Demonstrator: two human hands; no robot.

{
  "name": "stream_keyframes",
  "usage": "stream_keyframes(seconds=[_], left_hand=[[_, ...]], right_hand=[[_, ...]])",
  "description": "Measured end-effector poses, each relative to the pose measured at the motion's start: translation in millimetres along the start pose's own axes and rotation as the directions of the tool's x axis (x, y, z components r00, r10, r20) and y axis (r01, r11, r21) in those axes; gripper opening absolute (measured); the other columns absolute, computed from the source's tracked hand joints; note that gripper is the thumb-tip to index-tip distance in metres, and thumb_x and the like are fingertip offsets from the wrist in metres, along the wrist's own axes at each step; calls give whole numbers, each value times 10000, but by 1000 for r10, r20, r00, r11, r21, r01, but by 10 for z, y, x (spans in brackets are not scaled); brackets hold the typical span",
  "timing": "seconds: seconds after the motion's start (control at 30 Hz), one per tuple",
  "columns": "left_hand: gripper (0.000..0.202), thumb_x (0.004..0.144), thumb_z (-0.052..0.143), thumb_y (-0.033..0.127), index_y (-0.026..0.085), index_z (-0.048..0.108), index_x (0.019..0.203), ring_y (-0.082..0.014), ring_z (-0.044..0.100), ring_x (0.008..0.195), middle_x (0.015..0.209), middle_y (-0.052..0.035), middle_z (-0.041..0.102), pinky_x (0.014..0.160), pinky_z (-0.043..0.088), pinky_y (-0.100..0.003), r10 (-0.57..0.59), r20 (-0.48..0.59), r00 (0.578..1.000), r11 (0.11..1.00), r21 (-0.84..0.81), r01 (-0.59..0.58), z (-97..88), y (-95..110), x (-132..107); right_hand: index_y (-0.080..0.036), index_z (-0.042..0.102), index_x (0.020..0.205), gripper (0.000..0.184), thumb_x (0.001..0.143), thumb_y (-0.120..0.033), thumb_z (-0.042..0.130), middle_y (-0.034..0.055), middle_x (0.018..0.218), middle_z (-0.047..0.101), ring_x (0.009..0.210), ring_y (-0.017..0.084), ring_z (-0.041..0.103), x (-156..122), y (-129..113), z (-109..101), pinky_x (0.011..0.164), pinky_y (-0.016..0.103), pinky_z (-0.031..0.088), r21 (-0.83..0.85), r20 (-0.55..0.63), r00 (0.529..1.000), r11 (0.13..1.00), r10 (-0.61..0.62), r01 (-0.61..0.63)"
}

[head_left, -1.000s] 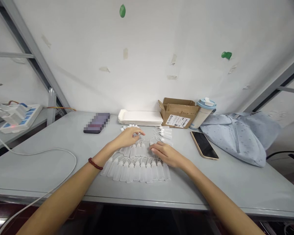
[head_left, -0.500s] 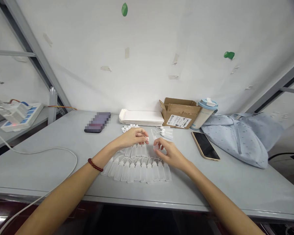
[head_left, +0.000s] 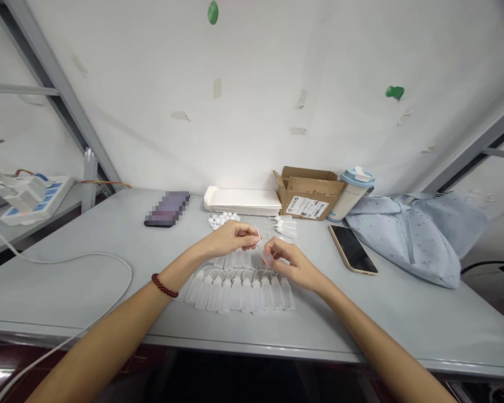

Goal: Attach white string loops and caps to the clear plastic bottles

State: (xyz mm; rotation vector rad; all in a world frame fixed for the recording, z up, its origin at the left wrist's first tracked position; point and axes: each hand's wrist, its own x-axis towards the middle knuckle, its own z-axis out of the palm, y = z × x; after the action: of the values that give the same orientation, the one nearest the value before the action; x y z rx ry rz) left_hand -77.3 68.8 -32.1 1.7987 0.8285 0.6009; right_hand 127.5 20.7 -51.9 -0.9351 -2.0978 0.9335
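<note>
My left hand [head_left: 236, 235] is pinched on a small white cap [head_left: 259, 242], mostly covered by the fingertips. Facing it, my right hand [head_left: 289, 262] grips a small translucent squeeze bottle [head_left: 266, 258] between thumb and fingers. Cap and bottle top are close together; whether they touch I cannot tell. Below the hands lies a row of similar translucent bottles [head_left: 236, 295] with thin curved spouts, and a shorter row [head_left: 232, 259] is partly hidden behind them. A pile of white caps [head_left: 223, 220] lies beyond my left hand. Several bottles with thin spouts [head_left: 286, 228] lie beyond my right hand.
At the back stand a stack of white trays [head_left: 243, 200], an open cardboard box [head_left: 309, 193] and a lidded cup [head_left: 350, 193]. A phone [head_left: 353, 249] and a pale blue cloth bag [head_left: 407, 238] lie on the right, another phone [head_left: 166, 210] and a white cable [head_left: 67, 261] on the left.
My left hand has shifted slightly right with the cap, toward the bottle in my right hand. The gap between the hands has narrowed.
</note>
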Motion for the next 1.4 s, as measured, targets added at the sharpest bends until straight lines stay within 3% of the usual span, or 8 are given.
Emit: stream_keyframes(seconds=[0.47, 0.7, 0.87, 1.17, 1.4], left_hand=[[249, 784, 574, 399, 159, 632, 812, -128, 504, 671, 695, -13, 571, 590, 373, -241, 11, 35, 999, 999, 39, -12, -25, 40, -24], [255, 794, 558, 410, 167, 635, 782, -127, 513, 654, 669, -5, 572, 596, 375, -242, 4, 24, 1000, 999, 46, -5, -30, 33, -29], [245, 810, 547, 392, 167, 644, 808, -123, 516, 665, 674, -2, 578, 607, 378, -239, 14, 21, 1000, 999, 40, -15, -33, 51, -36], [252, 815, 545, 393, 167, 650, 853, -126, 514, 675, 698, -11, 589, 622, 393, -243, 15, 10, 1000, 999, 50, -15, -30, 56, -41], [224, 799, 556, 360, 164, 651, 847, -123, 504, 662, 705, -8, 572, 597, 383, -240, 32, -5, 999, 999, 19, -32, -39, 87, -45]], right_hand=[[-194, 455, 843, 66, 872, -253, 456, 3, 762, 565, 693, 123, 500, -1, 9, 20, 611, 252, 366, 110, -10, 995, 989, 102, -100], [-215, 413, 1061, 203, 896, -329, 443, 12, 786, 617, 636, 123, 503, -12, -9, 31, 589, 258, 377, 106, -19, 992, 986, 128, -126], [-219, 405, 1158, 290, 893, -328, 450, 30, 844, 632, 730, 146, 547, -11, 14, 25, 648, 282, 414, 108, -39, 993, 989, 107, -103], [-216, 456, 1106, 248, 884, -327, 465, 27, 834, 634, 747, 149, 551, -5, 7, 14, 673, 293, 422, 136, -46, 992, 984, 122, -115], [-218, 470, 1060, 238, 868, -356, 498, 10, 771, 599, 651, 130, 516, -1, -43, -7, 641, 291, 402, 251, -27, 987, 957, 157, -145]])
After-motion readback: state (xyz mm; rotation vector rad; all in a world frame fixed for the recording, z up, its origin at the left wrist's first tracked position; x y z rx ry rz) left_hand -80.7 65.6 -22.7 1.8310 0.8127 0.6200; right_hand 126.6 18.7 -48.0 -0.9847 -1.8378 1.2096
